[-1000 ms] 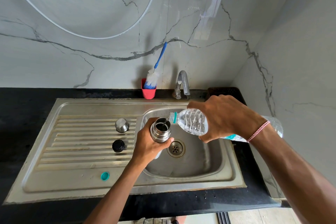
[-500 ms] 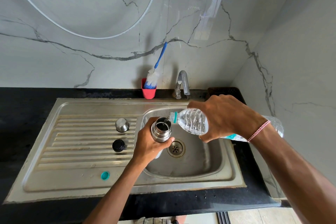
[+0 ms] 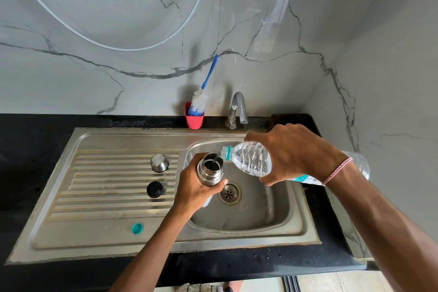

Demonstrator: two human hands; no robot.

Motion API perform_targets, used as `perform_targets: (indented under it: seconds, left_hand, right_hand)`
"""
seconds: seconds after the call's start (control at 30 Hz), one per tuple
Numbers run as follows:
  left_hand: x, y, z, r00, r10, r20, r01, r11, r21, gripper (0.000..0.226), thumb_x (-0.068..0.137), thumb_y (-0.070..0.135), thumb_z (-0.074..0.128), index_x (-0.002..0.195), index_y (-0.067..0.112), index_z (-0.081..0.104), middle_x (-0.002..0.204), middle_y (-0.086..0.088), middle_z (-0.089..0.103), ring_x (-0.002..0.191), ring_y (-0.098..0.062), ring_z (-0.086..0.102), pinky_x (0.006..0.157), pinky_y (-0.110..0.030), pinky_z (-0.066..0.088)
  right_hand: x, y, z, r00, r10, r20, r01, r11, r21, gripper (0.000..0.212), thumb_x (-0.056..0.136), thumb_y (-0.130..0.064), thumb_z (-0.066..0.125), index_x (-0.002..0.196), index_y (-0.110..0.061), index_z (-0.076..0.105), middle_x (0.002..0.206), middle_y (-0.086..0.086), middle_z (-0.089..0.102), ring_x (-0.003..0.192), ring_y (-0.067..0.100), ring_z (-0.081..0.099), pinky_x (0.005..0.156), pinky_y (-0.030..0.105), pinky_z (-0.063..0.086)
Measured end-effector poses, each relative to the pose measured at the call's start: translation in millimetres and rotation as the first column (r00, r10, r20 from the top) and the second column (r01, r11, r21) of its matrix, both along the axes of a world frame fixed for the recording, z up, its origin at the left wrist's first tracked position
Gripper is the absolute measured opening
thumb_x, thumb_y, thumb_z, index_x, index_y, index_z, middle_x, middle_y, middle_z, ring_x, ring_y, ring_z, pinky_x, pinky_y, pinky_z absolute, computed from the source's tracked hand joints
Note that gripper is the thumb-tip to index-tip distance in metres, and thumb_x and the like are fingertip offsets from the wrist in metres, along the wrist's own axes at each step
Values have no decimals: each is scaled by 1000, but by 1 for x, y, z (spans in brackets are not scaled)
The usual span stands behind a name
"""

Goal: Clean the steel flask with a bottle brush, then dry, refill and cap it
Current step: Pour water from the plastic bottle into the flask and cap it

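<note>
Steel flask (image 3: 210, 169): we see it upright over the sink basin (image 3: 279, 216), at about ten o'clock from the drain (image 3: 229, 193), with its mouth uncovered.
Left hand (image 3: 196, 191): it grasps the flask, with the fingers wrapped round the lower body.
Right hand (image 3: 291, 154): it grasps the plastic bottle (image 3: 251, 158) from above. The bottle is tilted at three o'clock from the flask, its neck just over the flask's mouth.
Step in hand: we judge this is the refill, because a thin stream seems to run from the neck into the flask. The bottle brush (image 3: 199, 102) stands in the red holder (image 3: 194, 121) at twelve o'clock of the sink, so the cleaning looks finished.
Next move: we think it calls for turning the bottle upright before the flask overflows. After that comes a reach to the black stopper (image 3: 155, 189) and the steel cup (image 3: 159, 163) on the drainboard (image 3: 94, 185), at nine o'clock from the flask.
Teal cap (image 3: 137, 228): it lies at seven o'clock from the flask and is probably the bottle's.
Hidden: the inside of the flask is dark, so we cannot tell the water level. The left hand covers the flask's lower part, and the right wrist crosses the bottle's rear part.
</note>
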State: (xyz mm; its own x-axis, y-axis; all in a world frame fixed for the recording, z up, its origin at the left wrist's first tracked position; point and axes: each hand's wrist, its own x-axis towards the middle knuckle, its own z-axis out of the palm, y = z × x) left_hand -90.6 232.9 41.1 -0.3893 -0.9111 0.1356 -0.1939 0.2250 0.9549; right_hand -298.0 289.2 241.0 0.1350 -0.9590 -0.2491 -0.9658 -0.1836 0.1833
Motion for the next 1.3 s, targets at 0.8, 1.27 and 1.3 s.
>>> perform_targets:
  seconds: [0.8, 1.27, 1.3]
  left_hand:
    - [8, 1, 4, 999, 41, -21, -40, 998, 43, 66, 65, 9, 97, 116, 28, 61, 104, 14, 74, 100, -11, 72, 88, -18, 52]
    - [46, 1, 14, 983, 185, 20, -185, 982, 25, 64, 64, 12, 99, 114, 28, 61, 100, 15, 75, 96, -7, 72, 85, -18, 53]
    - [52, -1, 14, 979, 200, 24, -201, 979, 24, 64, 64, 13, 99, 115, 24, 62, 100, 12, 75, 96, -9, 72, 86, -20, 54]
  right_hand:
    - [-2, 7, -77, 894, -48, 445, 117, 985, -129, 94, 57, -69, 76, 139, -42, 40, 106, -9, 72, 89, 19, 69, 78, 36, 57]
    - [35, -11, -123, 618, 20, 786, 288, 925, -249, 88, 58, -59, 86, 133, -33, 49, 106, -6, 75, 87, 20, 72, 83, 32, 58]
    - [41, -14, -124, 592, 35, 805, 292, 922, -255, 86, 59, -57, 87, 132, -31, 50, 107, -7, 74, 87, 19, 72, 83, 31, 58]
